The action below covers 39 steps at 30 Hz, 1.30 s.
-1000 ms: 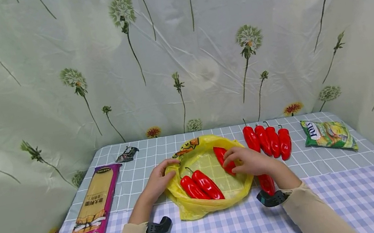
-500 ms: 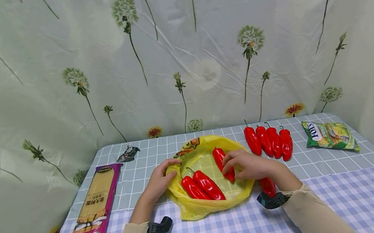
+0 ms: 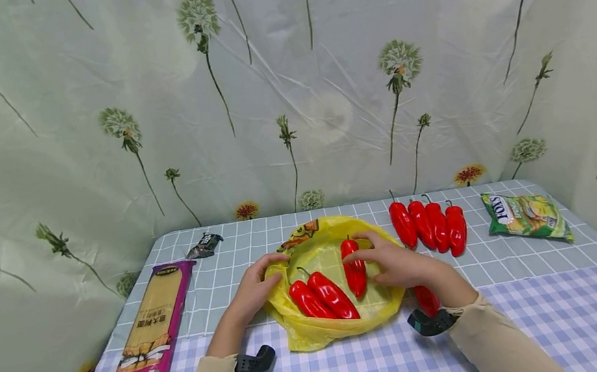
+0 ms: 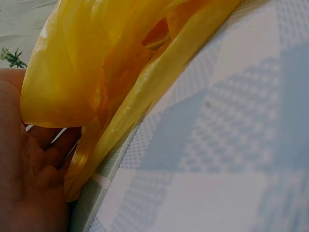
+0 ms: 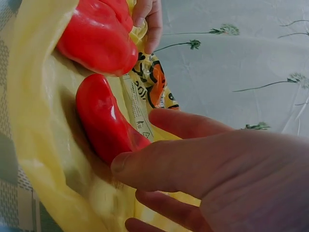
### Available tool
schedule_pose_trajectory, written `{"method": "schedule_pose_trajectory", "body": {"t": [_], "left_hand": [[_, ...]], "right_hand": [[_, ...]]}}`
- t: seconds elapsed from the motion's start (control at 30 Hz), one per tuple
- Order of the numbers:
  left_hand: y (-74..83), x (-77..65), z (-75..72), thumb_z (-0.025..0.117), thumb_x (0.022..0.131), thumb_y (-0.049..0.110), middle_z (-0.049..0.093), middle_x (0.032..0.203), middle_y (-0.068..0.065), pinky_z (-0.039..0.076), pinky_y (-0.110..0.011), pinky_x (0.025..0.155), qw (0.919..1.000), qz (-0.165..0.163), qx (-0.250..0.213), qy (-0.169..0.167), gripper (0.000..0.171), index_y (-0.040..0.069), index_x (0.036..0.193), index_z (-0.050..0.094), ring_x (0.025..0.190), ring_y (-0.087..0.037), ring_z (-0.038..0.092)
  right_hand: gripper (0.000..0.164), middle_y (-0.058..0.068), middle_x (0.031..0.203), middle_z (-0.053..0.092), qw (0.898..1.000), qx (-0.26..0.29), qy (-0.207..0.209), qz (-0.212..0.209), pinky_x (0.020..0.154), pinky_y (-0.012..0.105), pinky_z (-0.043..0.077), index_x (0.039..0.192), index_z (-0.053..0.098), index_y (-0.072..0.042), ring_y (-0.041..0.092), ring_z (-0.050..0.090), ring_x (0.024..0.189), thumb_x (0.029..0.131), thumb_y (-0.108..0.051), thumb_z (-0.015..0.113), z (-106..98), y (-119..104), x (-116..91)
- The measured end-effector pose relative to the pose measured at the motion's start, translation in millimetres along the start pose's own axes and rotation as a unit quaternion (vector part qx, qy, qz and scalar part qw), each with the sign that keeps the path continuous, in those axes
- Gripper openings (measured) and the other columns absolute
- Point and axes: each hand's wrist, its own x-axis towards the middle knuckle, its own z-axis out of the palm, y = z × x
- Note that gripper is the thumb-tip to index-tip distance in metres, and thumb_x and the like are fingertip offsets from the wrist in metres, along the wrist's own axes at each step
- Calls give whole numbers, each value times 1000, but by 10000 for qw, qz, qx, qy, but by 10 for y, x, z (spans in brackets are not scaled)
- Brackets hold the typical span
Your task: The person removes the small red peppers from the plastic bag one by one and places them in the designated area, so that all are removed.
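My left hand grips the left rim of a yellow plastic bag; in the left wrist view, the bag's film lies between thumb and fingers. Inside the spread bag, two red peppers lie side by side at the left. Another red pepper rests right of them, stem pointing away. My right hand reaches over it with spread fingers, one lying across the pepper. The thumb looks apart from it in the head view. From the right wrist, the thumb overlaps the pepper's stem end.
Several red peppers lie in a row behind my right hand, and one more is partly under my right wrist. A green snack bag lies far right. A pasta packet and a small black wrapper lie left.
The pepper near my right hand has turned from slanted to nearly straight and shifted slightly left. My right fingers have spread wider. My left hand stays on the rim.
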Motion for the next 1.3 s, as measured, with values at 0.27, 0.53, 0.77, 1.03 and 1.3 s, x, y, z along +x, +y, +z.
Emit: {"method": "schedule_pose_trajectory", "body": {"t": [0.27, 0.53, 0.77, 1.03, 1.3], "left_hand": [[-13, 6, 2, 55, 95, 7, 54, 146, -10, 51, -41, 105, 10000, 23, 93, 18, 36, 15, 130, 62, 130, -28, 50], [-28, 6, 4, 54, 95, 8, 55, 144, -11, 53, -34, 101, 9996, 107, 257, 59, 36, 15, 129, 62, 129, -30, 51], [-29, 16, 5, 56, 95, 8, 56, 144, -9, 54, -35, 101, 9997, 5, 213, 94, 35, 16, 128, 63, 129, -28, 52], [-19, 14, 14, 55, 95, 7, 55, 145, -9, 52, -41, 104, 9997, -55, 196, 132, 36, 16, 128, 63, 130, -28, 51], [-16, 10, 9, 56, 95, 8, 56, 144, -9, 53, -39, 103, 9998, -9, 178, 95, 35, 17, 128, 63, 128, -28, 52]], "right_hand": [[57, 12, 164, 26, 9996, -48, -263, -121, 105, 54, 49, 135, 63, -21, 41, 34, 145, 84, 5, 67, 25, 12, 9], [51, 9, 157, 36, 9994, 82, -329, 118, 101, 48, 53, 120, 70, -25, 36, 43, 138, 82, 8, 65, 33, 14, 28], [37, 12, 156, 36, 9992, 195, -344, -26, 105, 53, 49, 112, 71, -28, 39, 41, 139, 85, -4, 74, 23, 18, 24], [34, 11, 157, 39, 9988, 319, -330, -188, 105, 55, 48, 110, 72, -31, 41, 39, 141, 86, -7, 74, -12, 24, 6], [30, 13, 149, 47, 9977, 469, -159, -455, 100, 50, 53, 116, 70, -27, 38, 46, 135, 90, -14, 71, -102, -37, -51]]}}
